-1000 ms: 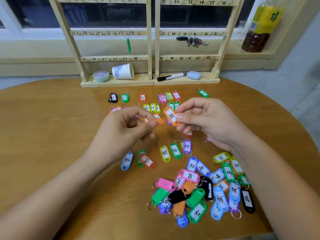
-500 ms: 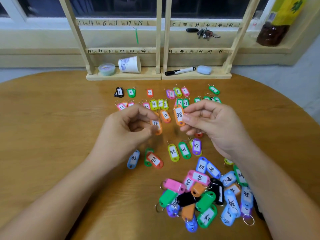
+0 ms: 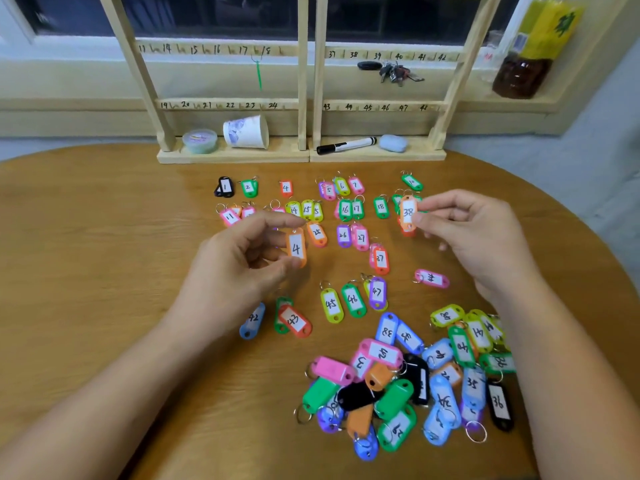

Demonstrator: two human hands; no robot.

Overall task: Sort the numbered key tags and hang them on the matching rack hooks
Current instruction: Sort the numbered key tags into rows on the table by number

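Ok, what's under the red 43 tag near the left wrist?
A green tag lies under the red 43 tag, only its edge and lower end showing. Its number is covered. The blue 42 tag lies beside them, apart.

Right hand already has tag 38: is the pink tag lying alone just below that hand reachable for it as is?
Probably yes. The pink tag lies alone on bare table just under the right hand, nothing covering it. But that hand's fingers pinch the orange 38 tag, so it would need a spare finger.
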